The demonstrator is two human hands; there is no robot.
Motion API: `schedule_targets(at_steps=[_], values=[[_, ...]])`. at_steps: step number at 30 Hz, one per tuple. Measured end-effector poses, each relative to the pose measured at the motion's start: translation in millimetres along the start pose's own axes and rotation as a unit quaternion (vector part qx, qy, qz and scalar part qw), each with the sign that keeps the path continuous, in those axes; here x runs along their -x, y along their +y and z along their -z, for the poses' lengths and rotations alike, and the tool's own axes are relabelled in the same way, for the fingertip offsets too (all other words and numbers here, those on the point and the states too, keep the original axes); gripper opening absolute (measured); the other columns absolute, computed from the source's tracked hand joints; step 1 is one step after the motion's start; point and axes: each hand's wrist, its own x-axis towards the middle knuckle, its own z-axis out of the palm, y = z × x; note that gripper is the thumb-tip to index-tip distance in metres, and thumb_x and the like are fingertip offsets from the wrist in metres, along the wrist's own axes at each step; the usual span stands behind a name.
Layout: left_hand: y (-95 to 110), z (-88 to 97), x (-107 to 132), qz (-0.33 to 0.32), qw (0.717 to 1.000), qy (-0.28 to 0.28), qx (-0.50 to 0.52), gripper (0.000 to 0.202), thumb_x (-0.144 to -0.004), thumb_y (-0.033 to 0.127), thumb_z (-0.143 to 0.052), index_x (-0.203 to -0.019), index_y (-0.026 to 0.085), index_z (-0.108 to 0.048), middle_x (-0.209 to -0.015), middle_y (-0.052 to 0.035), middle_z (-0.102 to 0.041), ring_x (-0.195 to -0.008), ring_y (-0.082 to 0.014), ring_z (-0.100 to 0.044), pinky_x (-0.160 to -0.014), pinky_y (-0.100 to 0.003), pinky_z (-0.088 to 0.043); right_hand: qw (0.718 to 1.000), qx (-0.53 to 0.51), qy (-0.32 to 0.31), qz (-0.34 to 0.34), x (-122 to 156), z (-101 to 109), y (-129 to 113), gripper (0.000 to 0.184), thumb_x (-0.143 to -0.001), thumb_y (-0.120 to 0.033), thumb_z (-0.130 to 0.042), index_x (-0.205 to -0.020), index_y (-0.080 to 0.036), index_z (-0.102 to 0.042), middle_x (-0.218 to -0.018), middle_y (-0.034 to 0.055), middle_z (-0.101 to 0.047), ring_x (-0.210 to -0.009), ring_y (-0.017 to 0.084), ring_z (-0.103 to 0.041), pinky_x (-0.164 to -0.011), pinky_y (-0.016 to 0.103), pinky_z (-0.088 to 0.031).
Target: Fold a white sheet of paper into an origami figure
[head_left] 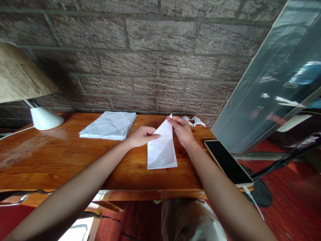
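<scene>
Your left hand [143, 136] and right hand [183, 130] pinch the white, pointed, folded paper sheet [162, 155], probably light, easily creased, best held edgewise.

L hand [140, 136] & R hand [183, 131] bare, forearms [82, 187] too, w/ pale cloth [192, 217] low btwn, details unclear.

Mid-frame shows two hands [142, 136] [183, 131], one folded sheet [162, 149]. Left has one lamp [26, 80], one paper stack [109, 126] (its tally unclear); right, one phone [228, 163].
</scene>
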Motion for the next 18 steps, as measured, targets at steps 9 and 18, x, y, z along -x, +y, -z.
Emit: schedule_targets(at_steps=[9,18], values=[[5.8,-10.2,-1.4,-0.013,0.995,0.089,0.034,0.046,-0.085,0.06,-0.06,-0.084,0.014,-0.069,-0.076,-0.0018,-0.066,-0.066,-0.0125,-0.054,-0.059,-0.022,-0.04,0.997,0.04,-0.059,-0.02,8.9,-12.8,1.0,0.032,-0.064,-0.048,-0.085,-0.078,-0.02,-0.077,-0.071,-0.0019,-0.07,-0.065,0.011,-0.054,-0.066,0.027,-0.044],[6.9,-8.1,-0.2,-0.018,0.998,0.067,0.008,0.042,-0.085,0.055,-0.061,-0.08,0.014,-0.069,-0.073,-0.0012,-0.065,-0.064,-0.0123,-0.053,-0.058,-0.023,-0.038,0.996,0.087,-0.016,0.026,2.5,-4.7,1.7,0.031,-0.066,-0.05,-0.082,-0.079,-0.022,-0.078,-0.08,0.0001,-0.072,-0.07,0.013,-0.055,-0.067,0.028,-0.044]])
